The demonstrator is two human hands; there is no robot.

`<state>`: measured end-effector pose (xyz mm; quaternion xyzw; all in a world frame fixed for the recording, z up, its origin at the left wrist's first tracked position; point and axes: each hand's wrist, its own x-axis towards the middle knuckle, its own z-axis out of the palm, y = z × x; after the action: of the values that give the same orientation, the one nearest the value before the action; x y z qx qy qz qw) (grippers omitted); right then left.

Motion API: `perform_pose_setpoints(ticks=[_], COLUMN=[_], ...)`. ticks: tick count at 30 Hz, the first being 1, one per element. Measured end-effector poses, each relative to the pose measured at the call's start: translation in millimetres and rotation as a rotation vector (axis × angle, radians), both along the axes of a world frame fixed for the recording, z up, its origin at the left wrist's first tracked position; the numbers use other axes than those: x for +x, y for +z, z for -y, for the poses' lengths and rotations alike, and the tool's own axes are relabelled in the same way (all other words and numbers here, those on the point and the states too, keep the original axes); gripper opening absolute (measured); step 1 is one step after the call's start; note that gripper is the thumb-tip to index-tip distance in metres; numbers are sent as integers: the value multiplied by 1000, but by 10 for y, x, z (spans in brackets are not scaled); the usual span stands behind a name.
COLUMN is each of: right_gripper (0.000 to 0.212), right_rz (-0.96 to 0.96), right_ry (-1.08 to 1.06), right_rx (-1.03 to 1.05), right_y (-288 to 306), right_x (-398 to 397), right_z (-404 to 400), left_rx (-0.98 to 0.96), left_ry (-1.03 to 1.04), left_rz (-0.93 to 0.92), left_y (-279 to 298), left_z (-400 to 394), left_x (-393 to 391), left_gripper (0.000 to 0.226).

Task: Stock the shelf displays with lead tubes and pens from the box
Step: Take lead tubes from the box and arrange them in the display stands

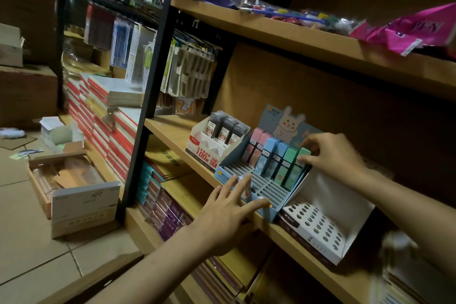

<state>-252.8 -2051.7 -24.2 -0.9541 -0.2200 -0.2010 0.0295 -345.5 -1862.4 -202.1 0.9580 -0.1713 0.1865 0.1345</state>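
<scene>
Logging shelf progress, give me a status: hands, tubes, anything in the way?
Left hand flat on blue display front. Right hand pinching green lead tube in back row. Front slots unfilled; nothing blocking.

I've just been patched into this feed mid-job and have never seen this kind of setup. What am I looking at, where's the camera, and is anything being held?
There is no machine here: these are a person's two bare hands, filmed by one wide-angle camera worn on the head, looking forward and down. It is the only view.

The wooden shelf carries three displays. The blue bunny display holds one back row of pastel lead tubes, pink, blue and green; its front slots are empty. To its left the white display holds dark lead tubes. To its right stands an empty white pen display full of holes.

The right hand pinches the top of the green tube at the row's right end. The left hand rests flat-fingered on the blue display's front edge, holding nothing.
</scene>
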Motion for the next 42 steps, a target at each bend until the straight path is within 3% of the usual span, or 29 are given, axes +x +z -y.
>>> perform_pose_setpoints(ticks=[17,26,31,34,38,40,42], right_gripper=[31,27,36,41,20,14,14], right_rz=[81,254,216,188,97,-9,-163], right_ry=[29,-35,-82,35,318,454,594], right_rx=[68,-173,-242,-73,217,255,199], right_y=[-160,-288,-399,-410,-626,-851,-1123], right_x=[80,-10,-102,-268,-755,-1030,-1241], right_z=[39,70,78,60,-83,-188,-308], left_rx=[21,33,24,-2,-25,-122,-311], left_ry=[-4,-9,-4,-38,-64,-72,-8], left_rz=[-39,-17,-7,22,151,42,-259], left_y=[61,13,-11,-17,-159,-304,-462], left_z=[-17,-8,-6,-32,-149,-249,-340], left_x=[-35,-18,-22,-112,-429,-663,-950], left_gripper=[66,67,67,72,59,37,20])
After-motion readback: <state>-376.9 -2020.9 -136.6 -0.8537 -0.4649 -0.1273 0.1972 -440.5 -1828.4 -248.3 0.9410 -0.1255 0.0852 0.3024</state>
